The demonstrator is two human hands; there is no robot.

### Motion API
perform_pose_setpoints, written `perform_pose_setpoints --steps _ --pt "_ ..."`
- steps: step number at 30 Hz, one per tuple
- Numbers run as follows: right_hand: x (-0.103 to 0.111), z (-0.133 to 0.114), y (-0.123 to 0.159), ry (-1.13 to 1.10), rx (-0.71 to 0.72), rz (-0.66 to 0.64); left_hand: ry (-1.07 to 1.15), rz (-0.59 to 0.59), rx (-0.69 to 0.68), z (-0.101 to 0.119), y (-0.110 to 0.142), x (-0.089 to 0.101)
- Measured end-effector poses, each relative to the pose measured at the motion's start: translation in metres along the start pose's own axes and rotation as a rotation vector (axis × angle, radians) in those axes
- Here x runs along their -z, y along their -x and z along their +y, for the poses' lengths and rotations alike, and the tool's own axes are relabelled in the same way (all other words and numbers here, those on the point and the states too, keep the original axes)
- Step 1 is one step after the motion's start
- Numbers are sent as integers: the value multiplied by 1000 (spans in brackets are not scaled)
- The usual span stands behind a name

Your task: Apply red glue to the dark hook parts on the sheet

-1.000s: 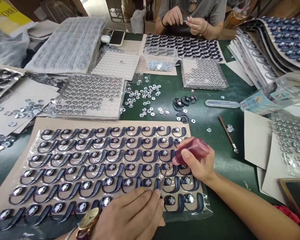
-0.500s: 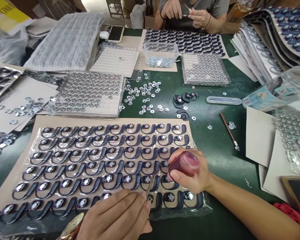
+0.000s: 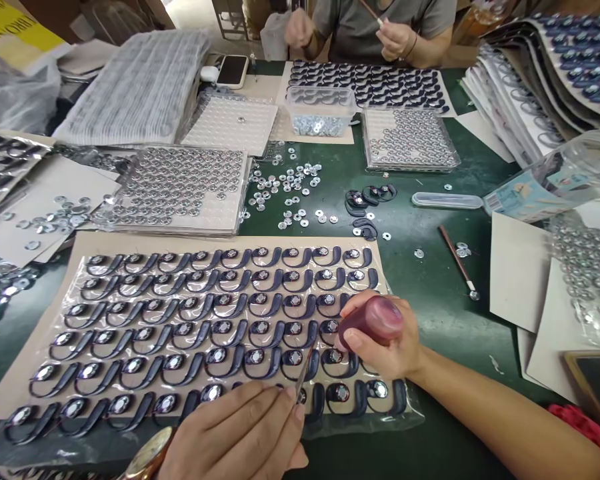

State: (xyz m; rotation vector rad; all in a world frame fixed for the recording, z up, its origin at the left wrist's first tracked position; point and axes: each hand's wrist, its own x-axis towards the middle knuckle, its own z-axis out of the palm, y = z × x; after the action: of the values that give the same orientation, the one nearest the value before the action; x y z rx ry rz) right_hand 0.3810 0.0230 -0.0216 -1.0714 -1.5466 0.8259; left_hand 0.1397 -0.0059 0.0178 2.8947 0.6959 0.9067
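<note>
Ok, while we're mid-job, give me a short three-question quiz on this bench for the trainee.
1. What does the right hand hold? (a) a black-screened phone (b) a dark red rounded bottle (c) a clear blue-labelled container
2. True or false: the slim brown stick with a white end lies on the dark green tabletop.
3. Fill in: the slim silvery pointed tool is held in the ___.

Key: 1 b; 2 true; 3 left hand.
</note>
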Motion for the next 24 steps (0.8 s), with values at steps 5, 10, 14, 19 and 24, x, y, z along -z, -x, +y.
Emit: perform_pose_setpoints --steps 5,10,14,19,24 --pt "0 1 1 -73 -70 -62 1 -15 -20 0 0 -2" --pt "-2 4 1 33 33 -63 17 -21 -7 -1 0 -1" --pt "2 0 1 29 -1 53 -6 -38 17 1 -1 -5" --pt "8 0 -2 -80 -122 122 -27 -47 51 5 -7 -15" --pt "10 8 -4 -48 -170 89 -12 -41 2 0 -15 -17"
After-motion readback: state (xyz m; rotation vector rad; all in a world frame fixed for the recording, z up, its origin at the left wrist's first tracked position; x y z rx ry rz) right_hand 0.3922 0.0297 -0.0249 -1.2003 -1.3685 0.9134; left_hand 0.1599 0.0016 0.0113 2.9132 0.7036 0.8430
